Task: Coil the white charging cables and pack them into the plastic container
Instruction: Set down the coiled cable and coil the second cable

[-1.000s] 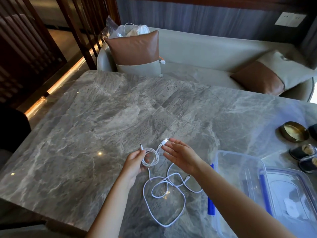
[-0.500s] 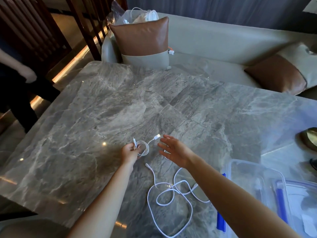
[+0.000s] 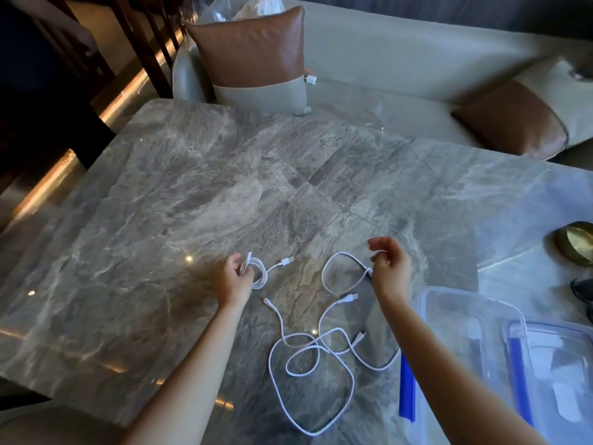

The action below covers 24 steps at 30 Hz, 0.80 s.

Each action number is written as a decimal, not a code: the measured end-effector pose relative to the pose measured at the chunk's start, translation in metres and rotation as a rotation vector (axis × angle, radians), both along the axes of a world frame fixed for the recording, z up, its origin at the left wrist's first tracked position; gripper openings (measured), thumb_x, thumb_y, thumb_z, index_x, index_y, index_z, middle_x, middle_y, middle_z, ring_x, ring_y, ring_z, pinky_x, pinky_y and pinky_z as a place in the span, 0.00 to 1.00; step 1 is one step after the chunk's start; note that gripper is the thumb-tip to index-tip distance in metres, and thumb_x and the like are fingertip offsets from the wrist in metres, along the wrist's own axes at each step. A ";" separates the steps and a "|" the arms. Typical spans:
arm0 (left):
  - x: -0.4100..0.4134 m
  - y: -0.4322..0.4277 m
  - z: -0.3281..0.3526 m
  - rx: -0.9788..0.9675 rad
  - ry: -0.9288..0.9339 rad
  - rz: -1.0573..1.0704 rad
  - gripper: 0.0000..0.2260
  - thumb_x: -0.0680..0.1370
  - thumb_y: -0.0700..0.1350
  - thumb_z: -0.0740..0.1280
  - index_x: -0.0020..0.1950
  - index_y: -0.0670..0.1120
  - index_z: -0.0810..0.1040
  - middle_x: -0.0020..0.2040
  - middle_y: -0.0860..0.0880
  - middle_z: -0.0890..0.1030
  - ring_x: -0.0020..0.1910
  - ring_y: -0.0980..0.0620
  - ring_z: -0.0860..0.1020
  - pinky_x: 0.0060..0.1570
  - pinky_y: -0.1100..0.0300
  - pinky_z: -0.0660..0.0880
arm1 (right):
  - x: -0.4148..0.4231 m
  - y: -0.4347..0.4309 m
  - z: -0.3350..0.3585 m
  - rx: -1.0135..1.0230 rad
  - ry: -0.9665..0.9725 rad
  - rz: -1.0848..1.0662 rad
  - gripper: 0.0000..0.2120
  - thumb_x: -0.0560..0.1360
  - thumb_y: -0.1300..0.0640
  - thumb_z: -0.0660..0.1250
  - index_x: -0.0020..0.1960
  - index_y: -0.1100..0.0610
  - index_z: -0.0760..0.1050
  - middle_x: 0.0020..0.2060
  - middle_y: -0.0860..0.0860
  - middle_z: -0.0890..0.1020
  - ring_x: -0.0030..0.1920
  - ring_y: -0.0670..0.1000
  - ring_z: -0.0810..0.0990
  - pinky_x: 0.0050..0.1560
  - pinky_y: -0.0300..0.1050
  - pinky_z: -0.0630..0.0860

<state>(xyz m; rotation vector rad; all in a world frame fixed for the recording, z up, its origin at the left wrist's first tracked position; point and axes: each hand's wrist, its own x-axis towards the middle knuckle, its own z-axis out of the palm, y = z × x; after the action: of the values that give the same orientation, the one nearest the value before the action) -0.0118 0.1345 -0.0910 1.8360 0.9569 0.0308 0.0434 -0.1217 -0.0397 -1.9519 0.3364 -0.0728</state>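
A small white coiled cable (image 3: 259, 275) rests on the grey marble table (image 3: 192, 194), and my left hand (image 3: 236, 281) pinches its left side. One plug (image 3: 285, 261) sticks out to the right of the coil. My right hand (image 3: 390, 268) is curled, with a loop of a loose white cable (image 3: 327, 268) pinched at its fingers. More loose white cable (image 3: 308, 364) lies tangled on the table between my forearms. The clear plastic container (image 3: 449, 313) with blue clips stands at the lower right, just right of my right arm.
A clear lid (image 3: 564, 374) with a blue clip lies right of the container. A brass dish (image 3: 574, 242) and a dark object sit at the right edge. A sofa with brown cushions (image 3: 253, 49) is behind the table. A person stands at the far left.
My right hand has moved right, away from the coil's plug, and taken up a loop of a loose cable. My left hand stays on the coil, which now rests on the table.
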 end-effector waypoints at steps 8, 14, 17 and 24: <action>-0.015 -0.046 0.051 0.343 -0.294 -0.098 0.15 0.69 0.32 0.66 0.55 0.39 0.76 0.55 0.40 0.78 0.56 0.40 0.73 0.59 0.50 0.67 | -0.019 -0.023 -0.009 -0.591 0.237 0.669 0.14 0.69 0.65 0.65 0.50 0.52 0.81 0.53 0.52 0.80 0.56 0.54 0.75 0.53 0.47 0.74; -0.024 -0.098 0.075 0.262 -0.312 -0.841 0.20 0.72 0.44 0.69 0.64 0.46 0.72 0.63 0.48 0.76 0.63 0.50 0.71 0.64 0.61 0.63 | -0.018 -0.017 0.032 -0.247 0.068 0.628 0.03 0.72 0.61 0.70 0.42 0.57 0.83 0.32 0.53 0.82 0.32 0.43 0.76 0.37 0.39 0.71; -0.025 -0.105 0.087 0.162 -0.323 -0.820 0.13 0.72 0.45 0.68 0.57 0.50 0.77 0.54 0.50 0.81 0.55 0.50 0.78 0.58 0.55 0.72 | -0.013 -0.024 0.069 0.099 0.192 0.752 0.06 0.75 0.66 0.66 0.45 0.60 0.82 0.28 0.52 0.78 0.27 0.42 0.74 0.32 0.34 0.72; -0.020 -0.091 0.125 -0.516 -0.084 -0.247 0.09 0.68 0.50 0.66 0.42 0.45 0.75 0.44 0.45 0.75 0.43 0.50 0.75 0.43 0.58 0.74 | -0.033 -0.023 0.112 0.269 0.257 0.856 0.07 0.74 0.66 0.67 0.50 0.61 0.80 0.32 0.54 0.79 0.30 0.44 0.76 0.35 0.35 0.77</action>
<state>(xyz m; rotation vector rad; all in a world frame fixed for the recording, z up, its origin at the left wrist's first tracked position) -0.0315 0.0435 0.0342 1.4449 0.6016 -0.2654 0.0101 -0.1444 0.0721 -1.6914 -0.3292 0.7423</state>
